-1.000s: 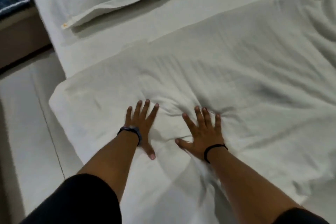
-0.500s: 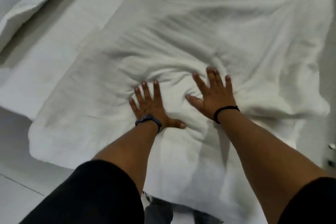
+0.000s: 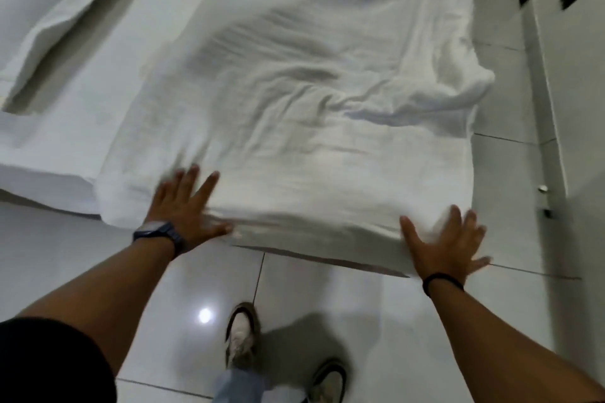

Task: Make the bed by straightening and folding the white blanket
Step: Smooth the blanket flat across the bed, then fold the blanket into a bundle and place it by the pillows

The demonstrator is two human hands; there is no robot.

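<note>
Now pressed flat, fingers spread wide, against the near edge of the crumpled white woven blanket: left hand near the blanket's near-left corner, right hand near its near-right corner, well apart from each other. Gripped nothing; palms down on the cloth, both a little blurred. Lay spread over the white-sheeted bed, that blanket, its near edge draped over the bed's side and hanging toward the glossy white tiled floor. Still rumpled through the middle, with a bunched fold toward its right edge. Wore a dark blue wristwatch on the left wrist and a thin black band on the right. Rested left of the blanket, at the bed's far end, a white pillow. Stood on the floor below the blanket's edge, two feet in pale slip-on shoes. Showed right of the blanket a white cabinet door.
</note>
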